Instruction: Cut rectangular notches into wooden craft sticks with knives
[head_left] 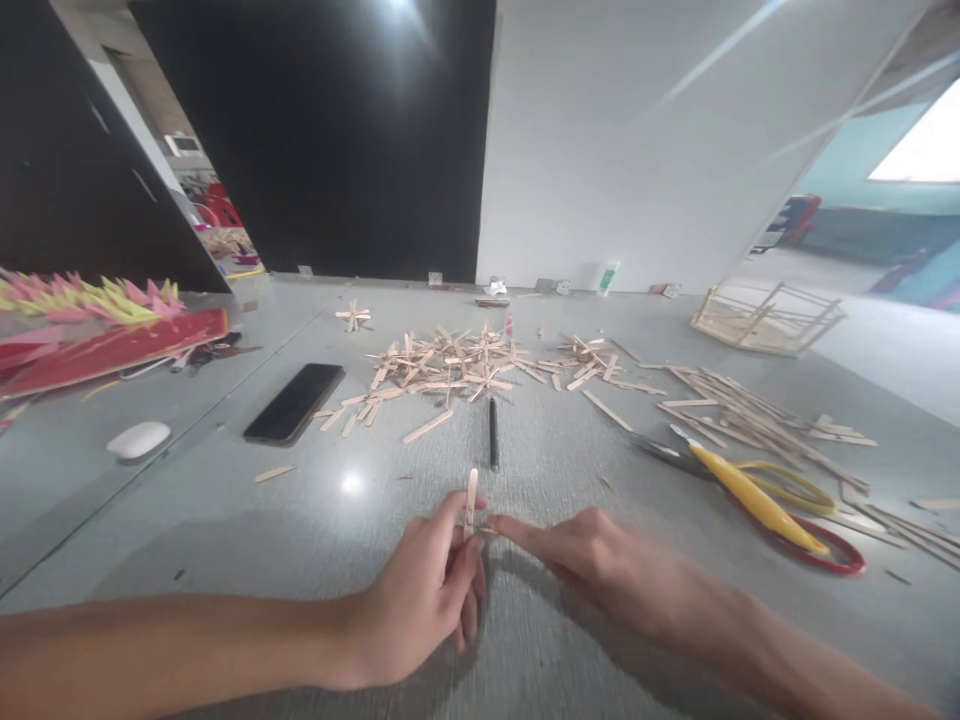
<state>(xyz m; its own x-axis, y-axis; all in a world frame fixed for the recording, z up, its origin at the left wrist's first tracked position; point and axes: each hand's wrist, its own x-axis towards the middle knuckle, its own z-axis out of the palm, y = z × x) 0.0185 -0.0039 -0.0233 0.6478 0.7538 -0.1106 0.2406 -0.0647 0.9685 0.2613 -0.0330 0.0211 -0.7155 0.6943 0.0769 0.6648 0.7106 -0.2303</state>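
My left hand (427, 590) is closed, thumb and fingers gripping a short flat craft stick (471, 497) that points upward. My right hand (592, 550) meets it from the right, index finger stretched toward the left fingertips. At that fingertip shows the end of a second craft stick (489, 530), lying crosswise; the right thumb is hidden beneath. Just beyond both hands a black pen (493, 435) lies on the grey table (300, 560). Behind it spreads a loose pile of craft sticks (450, 362).
Left of the pile lie a phone (295, 403) and a white case (139, 440). Scissors (787, 487) and a yellow-handled cutter (757, 500) rest at right beside long thin sticks (750, 420). A stick frame (765, 318) and a red craft piece (127, 350) stand farther out.
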